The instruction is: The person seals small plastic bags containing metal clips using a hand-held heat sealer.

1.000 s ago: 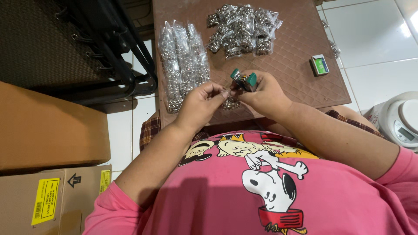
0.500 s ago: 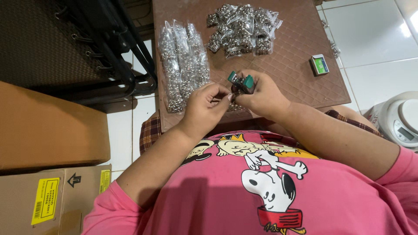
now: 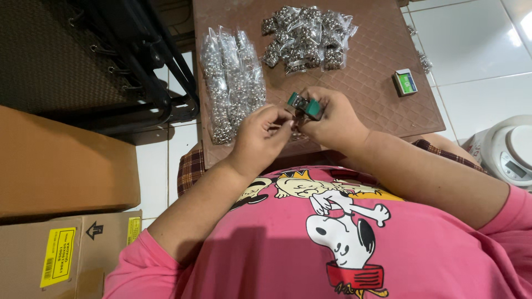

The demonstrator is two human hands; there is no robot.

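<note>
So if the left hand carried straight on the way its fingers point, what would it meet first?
Probably the green stapler-like tool held in the right hand; the left hand points right toward it, almost touching, though depth is unclear.

A home packing corner: tiled floor [image 3: 476, 50], cardboard boxes [image 3: 66, 254], kitchen scale [image 3: 512, 149].

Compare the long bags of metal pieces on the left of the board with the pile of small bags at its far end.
The long bags are tall narrow strips laid side by side in a row; the small bags are short packets heaped loosely on one another. The long bags lie nearer the left hand; the small bags lie farther off. Both are clear plastic holding small silvery pieces and rest on the brown board.
</note>
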